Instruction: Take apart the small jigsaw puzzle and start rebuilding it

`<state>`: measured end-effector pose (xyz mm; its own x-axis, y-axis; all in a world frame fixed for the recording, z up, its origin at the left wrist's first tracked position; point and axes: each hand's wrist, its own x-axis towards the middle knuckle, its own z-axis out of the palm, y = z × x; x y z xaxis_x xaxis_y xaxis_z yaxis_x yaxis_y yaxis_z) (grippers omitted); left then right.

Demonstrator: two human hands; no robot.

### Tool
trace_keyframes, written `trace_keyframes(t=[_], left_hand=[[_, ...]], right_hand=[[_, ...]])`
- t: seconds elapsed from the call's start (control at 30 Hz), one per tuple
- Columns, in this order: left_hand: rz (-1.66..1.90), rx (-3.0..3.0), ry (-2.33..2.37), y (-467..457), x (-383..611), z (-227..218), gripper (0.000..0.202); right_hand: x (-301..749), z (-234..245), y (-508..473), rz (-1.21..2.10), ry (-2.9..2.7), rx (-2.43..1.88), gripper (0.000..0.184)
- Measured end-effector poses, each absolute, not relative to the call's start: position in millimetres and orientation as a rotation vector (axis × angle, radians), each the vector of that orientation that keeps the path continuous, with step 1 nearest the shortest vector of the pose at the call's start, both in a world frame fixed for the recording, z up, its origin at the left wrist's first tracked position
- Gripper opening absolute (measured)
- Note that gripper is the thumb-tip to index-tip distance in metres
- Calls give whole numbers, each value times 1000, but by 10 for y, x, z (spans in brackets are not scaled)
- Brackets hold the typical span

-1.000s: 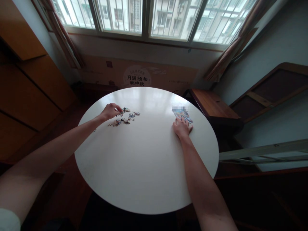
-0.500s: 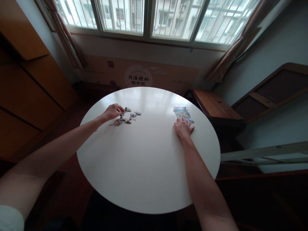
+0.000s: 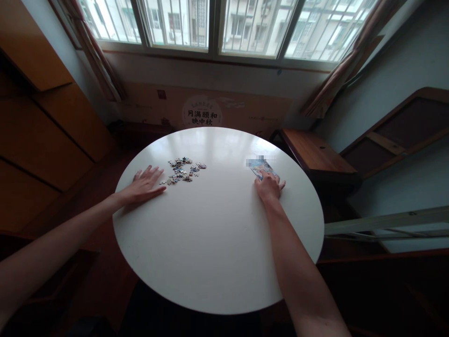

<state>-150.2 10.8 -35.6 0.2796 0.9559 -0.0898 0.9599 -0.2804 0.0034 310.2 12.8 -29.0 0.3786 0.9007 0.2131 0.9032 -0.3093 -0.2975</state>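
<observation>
the large dark characters on the long panel (image 3: 238, 105) beneath the window (image 3: 213, 28) read 月满颐和 and 映中秋; the smaller lettering around them is too faint to read. the far edge of the picture card (image 3: 261, 167) is pixelated (so any print there is hidden). the card lies on the right part of the round white table (image 3: 217, 248), with the right hand (image 3: 268, 186) resting over its near edge, fingers bent; whether they pinch it, i cannot tell. the puzzle pieces (image 3: 183, 175) lie in a loose cluster toward the left.

compared with half a second ago, the left hand (image 3: 144, 185) is drawn back from among the pieces and lies palm down, fingers spread wide, just beside them. the card sits turned a little, its far-left corner further left.
</observation>
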Motion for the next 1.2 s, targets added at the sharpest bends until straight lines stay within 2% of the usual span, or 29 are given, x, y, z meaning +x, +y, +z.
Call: trace_keyframes(t=[0.43,0.6,0.77,0.93,1.0,1.07,1.13,1.2], left_hand=[[343,2532,1638,738,-582,-289,76],[272,2641,1485,805,-407,-238,62],[407,2613,1580,893,-474,-280,50],[662,2649,1680,740,-520,-220,60],[826,2709,1663,595,-468,-160,77],[832,2776,1669,451,-396,-118,90],[718,2881,1580,347,-328,-115,84],[606,2958,1458,298,-277,-149,71]], right_hand=[[3121,-229,134,12,-1672,-2234,37],[3122,-260,150,1,-1653,-2203,34],[3117,-264,173,57,-1565,-2104,35],[2831,-187,144,115,-1564,-1781,38],[2617,-181,110,113,-1668,-1606,38],[2412,-211,76,184,-1874,-1391,36],[2278,-266,53,253,-2094,-1203,35],[2247,-321,47,274,-2177,-1191,38]])
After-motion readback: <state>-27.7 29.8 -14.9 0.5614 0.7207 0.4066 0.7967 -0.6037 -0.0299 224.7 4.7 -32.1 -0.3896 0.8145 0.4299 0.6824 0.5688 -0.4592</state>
